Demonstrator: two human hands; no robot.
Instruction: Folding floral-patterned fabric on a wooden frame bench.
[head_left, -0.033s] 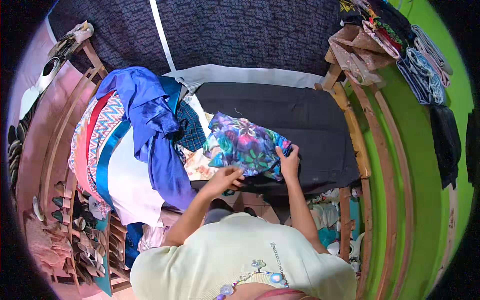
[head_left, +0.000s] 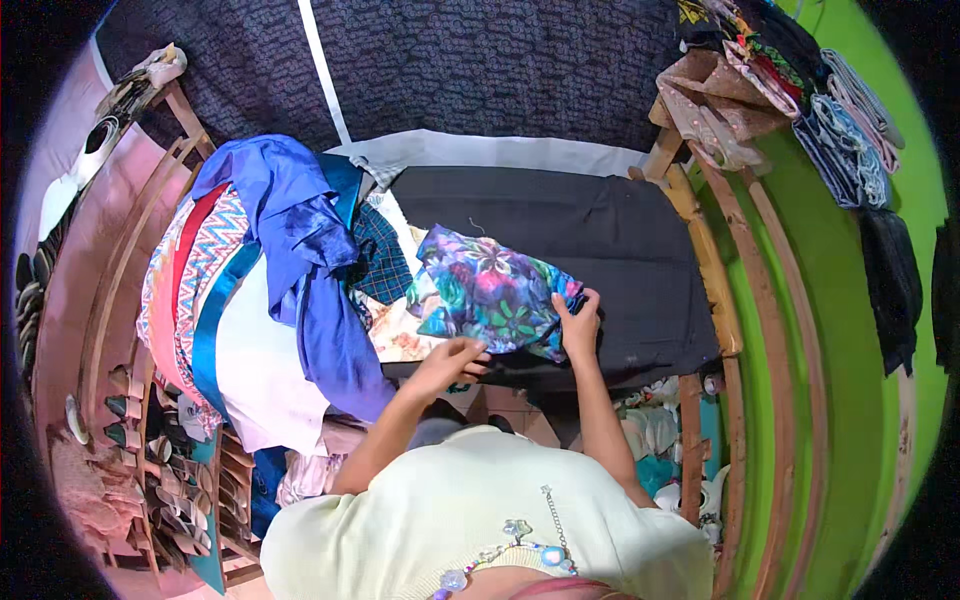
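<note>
A piece of floral cloth (head_left: 500, 290), purple, blue and green, lies folded over the middle of a black-covered table (head_left: 600, 230). At its right end my right hand (head_left: 578, 322) is closed, the thumb on top and the fingers underneath. My left hand (head_left: 452, 366) is at the cloth's near edge, thumb and fingers brought together in a pinch on it. Just beyond the cloth's left side are a dark plaid cloth (head_left: 380, 255) and a cream printed cloth (head_left: 405, 335).
Left on the table is a heap with a blue garment (head_left: 285, 190), a white cloth (head_left: 262, 345) and a zigzag-patterned cloth (head_left: 210, 265). Wooden rails (head_left: 735, 270) flank the right side. Folded jeans (head_left: 845, 155) hang at the far right. Shoes (head_left: 175, 470) fill a rack at lower left.
</note>
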